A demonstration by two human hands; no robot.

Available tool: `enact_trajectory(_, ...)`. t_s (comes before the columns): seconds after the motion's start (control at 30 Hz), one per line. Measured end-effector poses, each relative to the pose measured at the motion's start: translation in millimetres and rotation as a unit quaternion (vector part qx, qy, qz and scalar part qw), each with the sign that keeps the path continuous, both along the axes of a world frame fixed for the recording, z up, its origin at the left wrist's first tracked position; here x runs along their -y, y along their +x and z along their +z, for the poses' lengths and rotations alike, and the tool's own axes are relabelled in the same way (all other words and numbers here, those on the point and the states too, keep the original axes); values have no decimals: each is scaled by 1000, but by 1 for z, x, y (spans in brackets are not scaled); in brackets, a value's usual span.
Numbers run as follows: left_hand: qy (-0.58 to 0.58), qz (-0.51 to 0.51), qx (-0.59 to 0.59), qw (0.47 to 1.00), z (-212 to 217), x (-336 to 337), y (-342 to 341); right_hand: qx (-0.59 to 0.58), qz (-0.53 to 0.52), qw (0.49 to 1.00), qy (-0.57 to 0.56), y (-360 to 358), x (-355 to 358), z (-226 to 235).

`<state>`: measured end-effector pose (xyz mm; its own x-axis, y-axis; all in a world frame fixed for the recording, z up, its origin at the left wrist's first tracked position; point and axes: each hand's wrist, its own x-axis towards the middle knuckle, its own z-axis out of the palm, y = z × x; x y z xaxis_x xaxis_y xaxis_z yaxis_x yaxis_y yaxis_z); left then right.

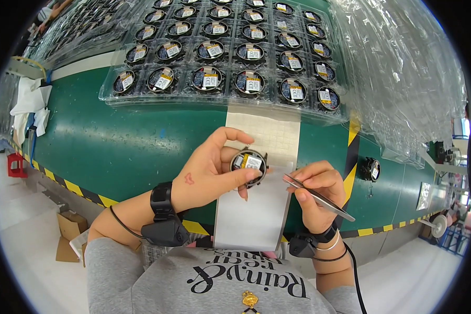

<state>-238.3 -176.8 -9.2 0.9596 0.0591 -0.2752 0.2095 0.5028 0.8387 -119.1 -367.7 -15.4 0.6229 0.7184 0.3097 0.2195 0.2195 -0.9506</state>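
Between the thumb and fingers of my left hand is an open watch case, round and dark-rimmed, its inside with a white-labelled battery facing up. My left thumb lies across its lower edge. My right hand grips a pair of metal tweezers, whose tips point left toward the watch case but stay apart from it. Both hands are above a white sheet on the green bench. Whether the tweezer tips hold anything is too small to tell.
A clear plastic tray with rows of similar watch cases spans the far side. Stacked clear trays stand at the right, with a single watch case near them. Yellow-black tape marks the green bench.
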Motion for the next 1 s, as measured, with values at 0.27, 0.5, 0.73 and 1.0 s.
enact_trajectory(0.27, 84, 37, 48, 995, -11, 4, 1, 12, 13, 1000, 0, 2, -1, 1)
enact_trajectory(0.5, 30, -4, 10, 999, 5, 3, 2, -32, 3, 999, 14, 0, 0, 2)
enact_trajectory(0.73, 57, -19, 13, 998, -4, 10, 2, 37, 23, 999, -5, 3, 5, 0)
enact_trajectory(1.0, 94, -69, 19, 993, -3, 4, 2, 149, 23, 986, -74, -2, -9, 6)
